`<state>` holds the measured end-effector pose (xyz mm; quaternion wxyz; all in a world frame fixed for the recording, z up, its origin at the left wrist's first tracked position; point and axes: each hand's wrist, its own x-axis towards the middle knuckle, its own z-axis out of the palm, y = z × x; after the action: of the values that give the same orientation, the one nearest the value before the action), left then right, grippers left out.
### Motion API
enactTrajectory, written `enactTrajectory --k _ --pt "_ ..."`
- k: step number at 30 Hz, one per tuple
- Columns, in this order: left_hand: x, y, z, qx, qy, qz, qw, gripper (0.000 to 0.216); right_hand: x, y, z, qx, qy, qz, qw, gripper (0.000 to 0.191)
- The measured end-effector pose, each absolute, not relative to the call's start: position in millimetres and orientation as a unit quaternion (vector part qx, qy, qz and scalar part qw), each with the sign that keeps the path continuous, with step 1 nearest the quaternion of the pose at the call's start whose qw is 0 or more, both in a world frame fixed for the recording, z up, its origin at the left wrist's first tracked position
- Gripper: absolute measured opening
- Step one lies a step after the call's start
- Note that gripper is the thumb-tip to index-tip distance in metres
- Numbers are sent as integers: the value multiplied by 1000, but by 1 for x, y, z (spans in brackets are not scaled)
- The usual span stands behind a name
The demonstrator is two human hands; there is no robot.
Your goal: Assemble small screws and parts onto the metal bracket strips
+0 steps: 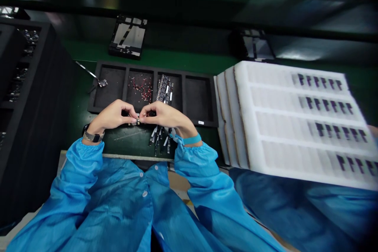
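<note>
My left hand (115, 117) pinches a small circuit board (134, 123) between thumb and forefinger, just in front of the black foam tray (201, 123). Meeting it from the other side, my right hand (165, 116) is closed at the fingertips against the board's edge; what lies between those fingers is too small to make out. Behind the hands, one tray compartment holds a scatter of tiny parts with red wires (143, 88). To the right of it, circuit boards with ribbon cables (164, 88) are heaped, and several cable ends stick out beneath my right wrist.
A single board with a long strip (102, 83) rests on the tray's left rim. Tall black foam trays (35, 126) stand at left, stacked white foam trays (254, 126) at right. Flat devices (128, 37) lie at the back. Another person's blue sleeve (339, 201) shows at lower right.
</note>
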<state>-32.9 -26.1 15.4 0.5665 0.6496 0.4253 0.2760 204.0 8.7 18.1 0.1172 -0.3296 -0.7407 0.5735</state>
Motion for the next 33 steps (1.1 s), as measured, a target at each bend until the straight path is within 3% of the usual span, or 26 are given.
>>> enactTrajectory --k 12,26,29,33 --pt "-29 -29 24 683 448 220 533 3 204 4 21 -352 -727 582 93 22" --pt "-29 -28 18 669 443 240 546 4 202 3 19 -352 -696 615 112 25" --pt "-30 -30 25 652 440 263 559 14 207 3 23 -364 -699 594 161 25" --pt "-31 -36 59 649 460 297 529 27 222 8 27 -422 -610 578 340 27"
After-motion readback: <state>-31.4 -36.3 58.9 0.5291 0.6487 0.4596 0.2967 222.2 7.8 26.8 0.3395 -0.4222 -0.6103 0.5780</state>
